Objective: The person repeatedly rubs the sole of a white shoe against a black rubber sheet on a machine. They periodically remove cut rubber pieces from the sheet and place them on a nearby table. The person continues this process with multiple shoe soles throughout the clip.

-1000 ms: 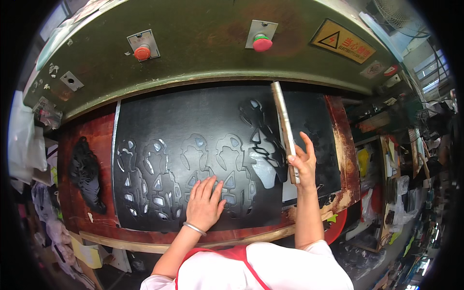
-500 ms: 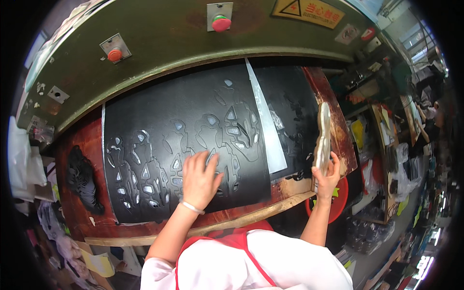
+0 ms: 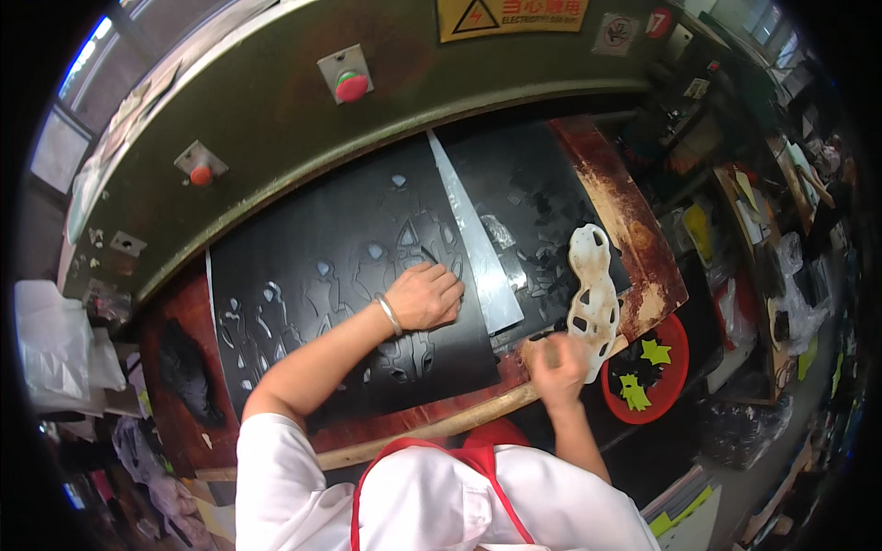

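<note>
A large black sheet (image 3: 294,241) with cut shoe-upper outlines lies on a reddish-brown board (image 3: 179,450). My left hand (image 3: 424,296) rests over the cut shapes at its right part, fingers curled down; whatever they pinch is hidden. Right of the sheet, a pale, wavy-edged cutting die (image 3: 593,285) with dark openings lies with its broad face up among black scraps (image 3: 542,275). My right hand (image 3: 558,369), smeared by motion, is beside the die's near end, above the board's front edge. Whether it touches the die I cannot tell.
A green machine beam (image 3: 276,101) with red buttons (image 3: 351,86) spans the far side. A pale wedge-shaped strip (image 3: 473,239) lies between the sheet and the scraps. Near right stands a red bowl (image 3: 682,367) holding yellow-green and black offcuts. A black bundle (image 3: 186,372) lies at left.
The die, held on edge by my right hand before, now lies face up. My right hand moved left and nearer. My left hand slid right across the sheet and its fingers curled. The view shifted.
</note>
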### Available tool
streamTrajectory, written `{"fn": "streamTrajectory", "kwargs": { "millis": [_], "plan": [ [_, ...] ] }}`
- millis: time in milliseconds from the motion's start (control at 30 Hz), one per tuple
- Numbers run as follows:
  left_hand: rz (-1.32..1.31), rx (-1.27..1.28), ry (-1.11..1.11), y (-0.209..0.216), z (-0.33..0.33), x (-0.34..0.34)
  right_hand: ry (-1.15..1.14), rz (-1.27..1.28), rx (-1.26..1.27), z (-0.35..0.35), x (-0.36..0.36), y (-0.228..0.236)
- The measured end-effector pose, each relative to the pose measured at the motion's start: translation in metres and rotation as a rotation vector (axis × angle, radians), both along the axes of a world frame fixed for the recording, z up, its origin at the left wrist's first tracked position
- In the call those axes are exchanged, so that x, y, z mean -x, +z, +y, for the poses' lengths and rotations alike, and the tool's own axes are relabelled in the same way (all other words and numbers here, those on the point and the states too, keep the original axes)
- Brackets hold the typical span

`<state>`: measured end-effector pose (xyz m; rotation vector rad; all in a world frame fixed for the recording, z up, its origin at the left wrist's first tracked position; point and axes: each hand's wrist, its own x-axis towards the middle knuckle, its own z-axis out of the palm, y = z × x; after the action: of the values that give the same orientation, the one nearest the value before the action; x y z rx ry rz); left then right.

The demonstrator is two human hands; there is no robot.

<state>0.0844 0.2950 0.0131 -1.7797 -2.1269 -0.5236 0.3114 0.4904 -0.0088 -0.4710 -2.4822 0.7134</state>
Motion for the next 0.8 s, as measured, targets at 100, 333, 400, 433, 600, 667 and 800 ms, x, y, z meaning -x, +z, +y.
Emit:
{"fn": "streamTrajectory", "kwargs": {
  "millis": [100, 333, 400, 433, 600, 667, 800],
  "plan": [
    [-0.236, -0.17, 0.287, -0.007, 0.025, 0.008, 0.084, -0.19, 0.435, -0.044, 0.004, -0.002],
    [-1.024, -1.315, 0.675, 0.103, -0.015, 0.15, 0.221, -0.13, 0.343, -0.058, 0.007, -0.024],
    [-1.033, -1.428, 0.628, 0.166, -0.067, 0.187, 0.257, -0.132, 0.335, -0.056, 0.008, -0.022],
    [-0.911, -1.542, 0.575, 0.196, -0.09, 0.201, 0.283, -0.159, 0.333, -0.055, 0.009, -0.019],
    [-0.49, -1.18, 0.59, 0.296, -0.16, 0.195, 0.336, -0.081, 0.48, -0.049, 0.006, 0.003],
    [-0.407, -0.831, 0.604, 0.268, -0.149, 0.148, 0.451, -0.098, 0.903, -0.054, -0.002, 0.007],
    [0.002, -0.276, 0.314, 0.143, -0.105, 0.016, 0.461, 0.057, 1.952, -0.097, -0.017, 0.001]
  ]
}}
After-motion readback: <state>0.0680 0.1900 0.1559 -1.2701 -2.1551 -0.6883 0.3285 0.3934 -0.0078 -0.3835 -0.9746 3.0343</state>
